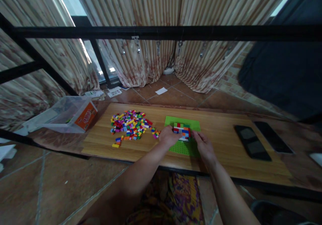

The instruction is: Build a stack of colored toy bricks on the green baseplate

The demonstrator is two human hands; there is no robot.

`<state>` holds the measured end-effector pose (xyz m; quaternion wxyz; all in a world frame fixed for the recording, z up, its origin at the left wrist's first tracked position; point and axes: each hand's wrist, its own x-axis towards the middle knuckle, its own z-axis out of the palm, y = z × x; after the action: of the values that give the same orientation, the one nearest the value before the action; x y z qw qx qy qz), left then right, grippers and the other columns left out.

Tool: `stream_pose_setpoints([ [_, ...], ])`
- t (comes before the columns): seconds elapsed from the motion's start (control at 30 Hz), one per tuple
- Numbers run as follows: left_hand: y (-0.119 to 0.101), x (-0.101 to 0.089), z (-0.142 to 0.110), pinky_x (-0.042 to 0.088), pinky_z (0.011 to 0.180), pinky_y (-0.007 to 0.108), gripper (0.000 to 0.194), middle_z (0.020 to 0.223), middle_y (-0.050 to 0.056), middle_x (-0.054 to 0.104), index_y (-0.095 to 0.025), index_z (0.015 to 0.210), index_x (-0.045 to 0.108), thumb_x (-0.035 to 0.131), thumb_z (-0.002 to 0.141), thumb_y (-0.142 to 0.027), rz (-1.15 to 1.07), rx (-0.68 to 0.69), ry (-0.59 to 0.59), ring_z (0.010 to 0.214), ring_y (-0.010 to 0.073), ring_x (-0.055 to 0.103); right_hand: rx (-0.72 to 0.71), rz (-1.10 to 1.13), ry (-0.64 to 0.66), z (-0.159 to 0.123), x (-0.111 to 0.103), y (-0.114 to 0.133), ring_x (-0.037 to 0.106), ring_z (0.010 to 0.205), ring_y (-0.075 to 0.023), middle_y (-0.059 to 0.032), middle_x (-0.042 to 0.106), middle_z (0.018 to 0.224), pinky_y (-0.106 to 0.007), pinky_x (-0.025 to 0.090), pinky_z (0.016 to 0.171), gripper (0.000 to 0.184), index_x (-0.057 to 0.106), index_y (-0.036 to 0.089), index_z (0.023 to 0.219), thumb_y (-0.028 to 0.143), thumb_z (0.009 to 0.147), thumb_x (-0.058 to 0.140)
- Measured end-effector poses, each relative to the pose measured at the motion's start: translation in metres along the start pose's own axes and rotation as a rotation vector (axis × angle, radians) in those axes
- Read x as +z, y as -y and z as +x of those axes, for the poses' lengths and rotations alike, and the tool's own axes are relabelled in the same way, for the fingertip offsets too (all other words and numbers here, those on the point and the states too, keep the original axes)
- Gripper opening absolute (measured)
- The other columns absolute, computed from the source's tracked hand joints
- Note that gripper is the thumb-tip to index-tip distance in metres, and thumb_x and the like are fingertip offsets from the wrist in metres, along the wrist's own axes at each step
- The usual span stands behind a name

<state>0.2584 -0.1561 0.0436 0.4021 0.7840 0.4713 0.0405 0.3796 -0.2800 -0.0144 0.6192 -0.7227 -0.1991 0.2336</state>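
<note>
A low, multicoloured structure of toy building bricks [182, 131] sits on a green studded baseplate [184, 148]. My left hand [171, 136] is closed at the structure's left side, its thumb reaching across the near left part; the other fingers are mostly hidden. On the opposite side, my right hand [203, 144] has its fingertips drawn together against the structure's right edge. Whether a loose brick is also in either hand cannot be made out. A spread pile of small loose bricks [130, 124] lies on the table left of the baseplate.
The long wooden table [218, 144] carries a black phone [252, 142] at right, with another dark flat device [273, 137] beyond it. A clear plastic box [67, 112] with an orange label stands left. A black metal bar [161, 33] crosses in front of striped curtains [151, 6].
</note>
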Motion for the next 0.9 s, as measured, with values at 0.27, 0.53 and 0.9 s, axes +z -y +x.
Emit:
stream_pose_setpoints([
  [0.27,-0.002,0.003,-0.001,0.050,0.076,0.030,0.043,0.097,0.010,0.072,-0.018,0.097,0.066,0.072,0.070,-0.050,0.043,-0.007,-0.069,0.094,0.0245,0.067,-0.053,-0.121,-0.016,0.001,0.002,-0.005,0.064,0.098,-0.0260,-0.0100,0.073,0.103,-0.042,0.044,0.095,0.058,0.072,0.017,0.101,0.067,0.073,0.061],
  [0.53,-0.001,-0.003,-0.002,0.050,0.073,0.030,0.042,0.090,0.009,0.072,-0.016,0.091,0.066,0.073,0.069,-0.052,-0.064,0.052,-0.020,0.088,0.0240,0.067,-0.024,0.070,-0.072,0.008,-0.003,0.002,0.067,0.086,-0.0233,-0.0080,0.074,0.089,-0.040,0.052,0.083,0.052,0.072,0.019,0.085,0.066,0.064,0.068],
  [0.9,0.091,-0.038,-0.082,0.050,0.073,0.025,0.019,0.088,0.002,0.070,-0.018,0.094,0.067,0.057,0.081,-0.026,-0.354,0.261,-0.106,0.078,0.0144,0.063,-0.081,-0.122,-0.232,-0.031,-0.007,0.024,0.067,0.081,-0.0258,-0.0097,0.074,0.086,-0.036,0.050,0.072,0.052,0.072,0.017,0.086,0.065,0.065,0.068],
])
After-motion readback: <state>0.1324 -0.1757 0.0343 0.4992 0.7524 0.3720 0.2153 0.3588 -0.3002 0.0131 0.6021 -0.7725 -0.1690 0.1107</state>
